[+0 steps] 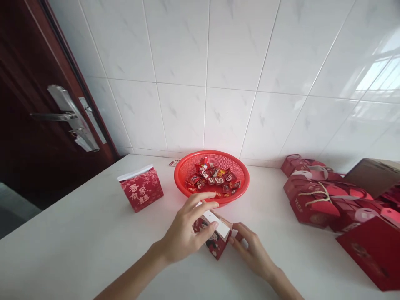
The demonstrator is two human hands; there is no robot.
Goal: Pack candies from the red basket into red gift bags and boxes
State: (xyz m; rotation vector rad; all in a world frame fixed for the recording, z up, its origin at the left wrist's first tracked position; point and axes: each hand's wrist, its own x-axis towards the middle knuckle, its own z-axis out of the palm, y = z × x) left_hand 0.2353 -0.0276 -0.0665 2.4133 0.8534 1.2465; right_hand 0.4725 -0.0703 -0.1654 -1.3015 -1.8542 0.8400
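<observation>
A small red printed box point(215, 243) with a raised white flap stands on the white table, just in front of a red plastic basket point(245, 183). My left hand point(187, 227) is at the box's left side and over its top, fingers apart and curved around the flap. At the right edge, my right hand point(251, 250) pinches the box's side between thumb and fingers. Wrapped red candies point(218, 180) lie inside the basket. To the left stands another red box point(142, 189) with white lettering and a white top edge.
Several red gift boxes point(312, 202) with ribbons and cord crowd the table's right side, beside a brown open box point(371, 175) and a large red one point(371, 252). White tiled wall stands behind; a dark door point(28, 104) is at the left.
</observation>
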